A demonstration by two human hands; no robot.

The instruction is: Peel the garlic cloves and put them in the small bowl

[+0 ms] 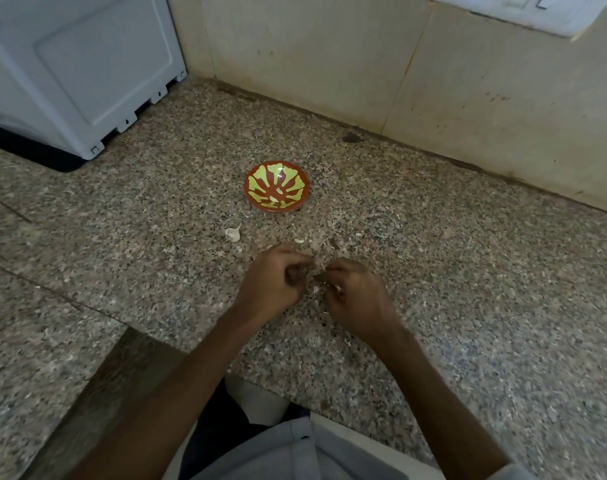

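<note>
A small red bowl (276, 186) with a yellow-green pattern stands on the speckled granite counter (468, 271); a pale piece lies inside it. Just below the bowl, my left hand (272, 284) and my right hand (355, 292) are close together over the counter, fingers curled. They pinch something small between them; it is mostly hidden and blurred, a garlic clove by the look of it. A piece of garlic with a stem (233, 233) lies to the left of the hands. Small bits of pale skin (299, 241) lie scattered in front of the fingers.
A white appliance (77, 64) stands at the back left on the counter. A tiled wall (364, 64) runs behind the bowl. The counter's front edge (288, 396) is near my body, with a lower step at the left.
</note>
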